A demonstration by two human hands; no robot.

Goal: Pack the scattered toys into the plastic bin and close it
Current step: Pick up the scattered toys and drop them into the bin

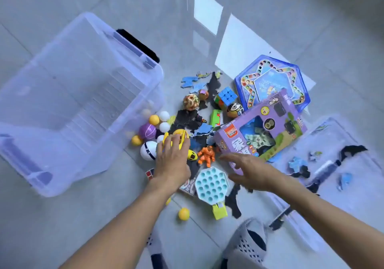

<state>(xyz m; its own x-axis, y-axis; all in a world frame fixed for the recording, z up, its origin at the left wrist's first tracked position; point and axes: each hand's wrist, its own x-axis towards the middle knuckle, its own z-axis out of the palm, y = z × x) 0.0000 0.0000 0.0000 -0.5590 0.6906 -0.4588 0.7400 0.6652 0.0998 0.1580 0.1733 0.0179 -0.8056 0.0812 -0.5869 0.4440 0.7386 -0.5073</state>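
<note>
The clear bin [68, 102] stands open on the tiled floor [270, 19] to the left, its long axis running from near left to far right, with a black latch [138, 45] at the far end; I can see nothing inside it, though a few balls show blurred through its near-right wall. Its clear lid [340, 154] lies flat on the right, with puzzle pieces [299, 166] resting on it. Between the two the toys are heaped: white and yellow balls [159, 121] right against the bin, a purple ball [147, 131], a cube [225, 98], an orange figure [205, 154], a pale blue pop toy [212, 182], and a blue hexagonal board [272, 81] farthest off. A purple box [259, 131] lies tilted atop the heap, its long side pointing from near centre up toward the right. The left hand [172, 160] is down on a yellow toy [176, 138], fingers curled over it and gripping it. The right hand [251, 173] is spread loosely open at the near corner of the box, holding nothing; whether it touches the box I cannot tell. One yellow ball [184, 213] sits apart, nearer the person.
</note>
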